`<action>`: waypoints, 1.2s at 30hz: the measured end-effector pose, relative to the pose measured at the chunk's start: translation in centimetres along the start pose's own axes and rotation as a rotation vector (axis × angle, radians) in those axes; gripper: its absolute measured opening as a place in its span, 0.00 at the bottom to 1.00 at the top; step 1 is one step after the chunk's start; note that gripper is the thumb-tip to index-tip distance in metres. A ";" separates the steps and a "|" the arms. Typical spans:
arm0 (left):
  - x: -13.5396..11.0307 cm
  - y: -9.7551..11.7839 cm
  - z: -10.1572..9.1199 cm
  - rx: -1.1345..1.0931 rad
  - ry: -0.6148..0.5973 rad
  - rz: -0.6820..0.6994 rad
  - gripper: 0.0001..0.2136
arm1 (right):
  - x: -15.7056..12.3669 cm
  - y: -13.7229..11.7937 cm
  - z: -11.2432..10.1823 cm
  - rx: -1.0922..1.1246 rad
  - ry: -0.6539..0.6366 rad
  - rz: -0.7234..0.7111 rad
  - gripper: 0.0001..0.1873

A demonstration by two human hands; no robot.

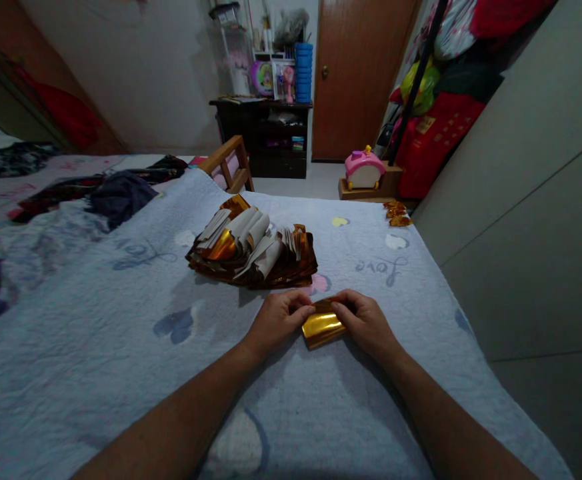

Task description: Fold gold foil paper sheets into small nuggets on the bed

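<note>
A folded piece of gold foil paper (322, 328) lies on the pale blue bedspread (121, 347) in front of me. My left hand (277, 320) pinches its left end with curled fingers. Closed on the right end is my right hand (365, 323). Just beyond both hands sits a fanned stack of gold and white foil papers (253, 250).
Several folded gold pieces (397, 213) lie near the bed's far right corner. Dark clothes (115, 190) are heaped at the far left. A wardrobe wall (531, 220) runs along the right. Beyond the bed stand a wooden chair (228, 163), a dark shelf (271, 137) and a door (355, 73).
</note>
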State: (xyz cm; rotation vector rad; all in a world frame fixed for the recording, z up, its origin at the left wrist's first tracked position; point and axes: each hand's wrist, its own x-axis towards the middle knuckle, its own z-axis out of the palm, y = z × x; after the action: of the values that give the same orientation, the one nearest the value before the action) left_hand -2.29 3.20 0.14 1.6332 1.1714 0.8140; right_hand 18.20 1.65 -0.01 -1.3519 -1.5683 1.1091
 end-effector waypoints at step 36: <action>0.2 -0.8 0.3 0.642 0.031 0.085 0.07 | 0.2 0.8 1.3 -0.653 0.094 -0.032 0.03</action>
State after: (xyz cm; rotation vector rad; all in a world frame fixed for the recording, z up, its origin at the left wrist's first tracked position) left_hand -2.20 3.35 -0.75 2.2036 1.4902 0.5371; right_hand 17.21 1.73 -1.16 -1.7509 -1.9606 0.5071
